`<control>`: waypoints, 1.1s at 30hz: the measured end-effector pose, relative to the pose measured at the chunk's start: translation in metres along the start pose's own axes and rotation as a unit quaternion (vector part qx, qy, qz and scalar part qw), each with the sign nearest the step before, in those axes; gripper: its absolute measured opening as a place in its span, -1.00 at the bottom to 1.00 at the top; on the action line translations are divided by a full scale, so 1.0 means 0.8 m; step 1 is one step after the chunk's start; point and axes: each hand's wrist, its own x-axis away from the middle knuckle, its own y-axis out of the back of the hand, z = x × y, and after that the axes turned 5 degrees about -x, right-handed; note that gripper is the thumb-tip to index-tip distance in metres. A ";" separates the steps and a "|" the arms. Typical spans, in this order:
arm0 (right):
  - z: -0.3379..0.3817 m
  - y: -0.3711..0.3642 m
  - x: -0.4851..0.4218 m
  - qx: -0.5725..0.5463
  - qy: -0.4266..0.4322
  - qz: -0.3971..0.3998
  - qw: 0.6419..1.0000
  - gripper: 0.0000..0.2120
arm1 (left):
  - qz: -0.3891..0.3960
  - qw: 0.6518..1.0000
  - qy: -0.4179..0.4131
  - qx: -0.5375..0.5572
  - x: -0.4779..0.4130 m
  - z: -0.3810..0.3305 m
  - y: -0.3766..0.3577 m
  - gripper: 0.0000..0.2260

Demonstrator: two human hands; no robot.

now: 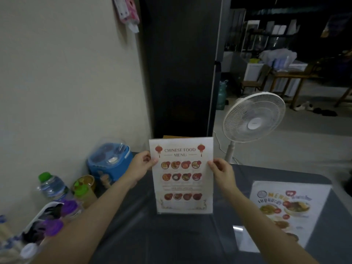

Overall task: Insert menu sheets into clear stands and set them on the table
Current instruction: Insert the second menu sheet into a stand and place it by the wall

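Observation:
A clear stand holding the white "Chinese Food Menu" sheet [182, 176] stands upright in the middle of the dark table [144, 235]. My left hand [140, 166] pinches its left edge and my right hand [222, 173] pinches its right edge, both at about mid-height. The stand's base touches or hovers just over the table; I cannot tell which. A second menu sheet [282, 212], with colourful food pictures, lies flat on the table at the right, partly under my right forearm.
Along the wall on the left stand a blue plastic container [109, 161], a green-capped water bottle [51, 185], jars and purple-capped bottles [57, 221]. A white pedestal fan [253, 119] stands beyond the table's far right edge. A tall dark cabinet [181, 69] rises behind the table.

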 end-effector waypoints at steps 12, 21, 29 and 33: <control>-0.001 -0.118 -0.115 0.053 -0.025 -0.003 0.998 -0.91 | 0.026 0.999 -0.030 -0.011 -0.161 0.037 0.102 -0.92; -0.022 -0.224 -0.200 0.079 -0.032 -0.002 0.996 -0.94 | -0.007 1.000 -0.025 -0.015 -0.258 0.103 0.150 -0.91; -0.050 -0.265 -0.232 0.086 -0.064 -0.010 0.994 -0.88 | -0.034 0.998 -0.011 -0.045 -0.291 0.145 0.160 -0.85; -0.060 -0.277 -0.240 0.085 -0.074 -0.014 0.994 -0.84 | -0.038 0.998 -0.007 -0.048 -0.300 0.158 0.163 -0.83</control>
